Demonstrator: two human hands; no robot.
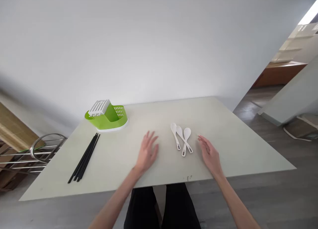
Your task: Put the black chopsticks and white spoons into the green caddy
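Observation:
Three white spoons lie on the table, loosely overlapping: a left spoon [173,127], a middle spoon [183,138] whose handle crosses the right spoon [187,133]. Dark print marks their handle ends. Just right of them is my right hand [210,155], its fingers stretched forward and holding nothing. My left hand [146,152] hovers over or rests on the tabletop left of the spoons, fingers spread and empty; contact with the table cannot be told. Neither hand touches a spoon. Several black chopsticks [85,158] lie in a slanting bundle at the left.
A green utensil basket [104,122] with a white slotted top and base stands at the back left. The pale table [159,114] meets a white wall [159,50]. A metal rack [39,153] stands beyond the left edge.

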